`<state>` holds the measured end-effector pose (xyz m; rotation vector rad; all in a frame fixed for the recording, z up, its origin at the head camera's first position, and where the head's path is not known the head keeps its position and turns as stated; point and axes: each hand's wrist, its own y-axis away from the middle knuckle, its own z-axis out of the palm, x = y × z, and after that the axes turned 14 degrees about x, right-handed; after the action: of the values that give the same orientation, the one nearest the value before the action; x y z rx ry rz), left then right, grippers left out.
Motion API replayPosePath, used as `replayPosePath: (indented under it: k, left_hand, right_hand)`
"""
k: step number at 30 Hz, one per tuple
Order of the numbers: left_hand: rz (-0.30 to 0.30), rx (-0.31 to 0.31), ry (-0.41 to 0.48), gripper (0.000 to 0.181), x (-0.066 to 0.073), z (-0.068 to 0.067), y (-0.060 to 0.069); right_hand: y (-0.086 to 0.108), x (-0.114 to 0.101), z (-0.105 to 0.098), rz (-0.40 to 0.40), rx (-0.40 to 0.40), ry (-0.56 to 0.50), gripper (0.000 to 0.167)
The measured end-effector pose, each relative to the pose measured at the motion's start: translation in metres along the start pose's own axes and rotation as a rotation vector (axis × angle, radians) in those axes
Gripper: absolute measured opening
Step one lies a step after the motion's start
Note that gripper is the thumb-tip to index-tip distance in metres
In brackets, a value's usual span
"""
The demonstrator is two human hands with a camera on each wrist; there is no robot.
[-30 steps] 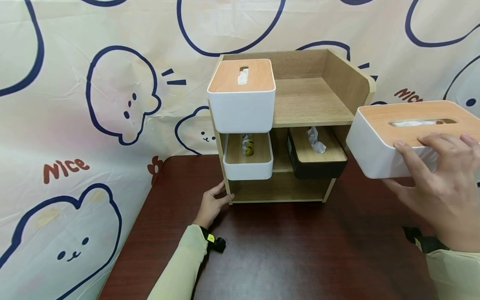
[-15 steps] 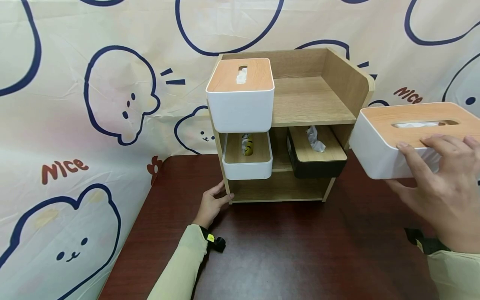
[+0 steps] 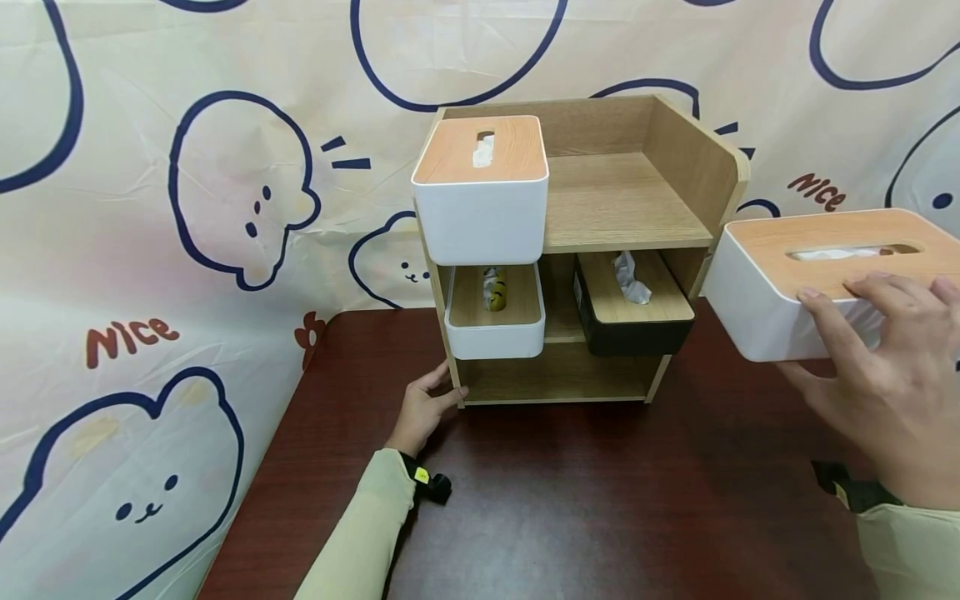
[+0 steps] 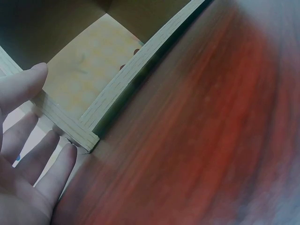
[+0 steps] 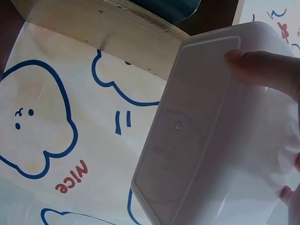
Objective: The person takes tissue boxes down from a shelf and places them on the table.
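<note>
On the right of the head view my right hand holds a long white tissue box with a wood-look lid in the air, right of the wooden shelf. The fingers lie at its lid edge and near side. Seen from the right wrist, the thumb presses the box's underside. My left hand grips the shelf's left side panel near the tabletop. In the left wrist view the thumb lies on one side of that panel and the fingers on the other.
A squarer white tissue box stands on the shelf's top left. Below it sits a white tray with a small yellow patterned item. Right of that is a black tissue box with a tissue sticking out. A patterned cloth hangs behind the dark table.
My right hand and the long tissue box have shifted slightly right and down. The left hand stays on the shelf's side panel.
</note>
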<state>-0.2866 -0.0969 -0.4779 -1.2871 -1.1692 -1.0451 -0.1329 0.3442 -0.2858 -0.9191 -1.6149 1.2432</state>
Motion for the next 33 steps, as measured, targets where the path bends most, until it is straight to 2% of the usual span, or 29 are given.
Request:
replayPosePath:
  k: [5, 6, 10, 14, 17, 20, 22, 24, 25, 26, 29, 33]
  left_hand:
    - [-0.005, -0.001, -0.002, 0.064, 0.000, 0.000, 0.000]
    - [-0.006, -0.001, -0.003, 0.064, -0.001, 0.000, 0.000]
    - [-0.006, -0.002, -0.010, 0.064, -0.001, -0.001, 0.000]
    - [0.001, -0.008, -0.012, 0.064, -0.002, -0.001, -0.001]
    - [0.004, -0.011, -0.004, 0.064, -0.002, -0.001, -0.002]
    - [0.001, -0.011, 0.004, 0.064, -0.003, -0.001, -0.001]
    - [-0.003, -0.010, 0.003, 0.064, -0.003, -0.001, -0.001]
    - [-0.005, -0.011, -0.001, 0.065, -0.003, -0.001, -0.001]
    - [-0.004, -0.011, 0.000, 0.065, -0.003, -0.001, -0.001]
    - [-0.003, -0.012, -0.002, 0.065, -0.003, -0.001, -0.001]
    - [0.000, -0.014, -0.001, 0.064, -0.003, 0.000, -0.002]
    - [-0.014, -0.008, 0.002, 0.065, -0.017, 0.000, -0.009]
  right_hand:
    - [0.003, 0.002, -0.002, 0.005, -0.024, -0.004, 0.060]
    - [0.003, 0.003, -0.003, 0.008, -0.034, -0.007, 0.053]
    - [0.004, 0.003, -0.006, 0.015, -0.070, -0.014, 0.048]
    - [0.005, 0.003, -0.006, 0.015, -0.062, -0.017, 0.047]
    - [0.009, 0.006, -0.003, 0.014, -0.042, -0.015, 0.053]
    - [0.009, 0.005, -0.002, 0.020, -0.043, -0.026, 0.046]
    - [0.009, 0.004, -0.002, 0.022, -0.054, -0.028, 0.055]
    - [0.007, 0.003, -0.003, 0.027, -0.072, -0.030, 0.076]
    - [0.007, 0.004, -0.004, 0.027, -0.084, -0.028, 0.079]
    - [0.007, 0.004, -0.004, 0.030, -0.103, -0.025, 0.090]
    - [0.008, 0.006, -0.005, 0.038, -0.152, -0.021, 0.094]
    - [0.010, 0.008, -0.006, 0.053, -0.202, -0.018, 0.098]
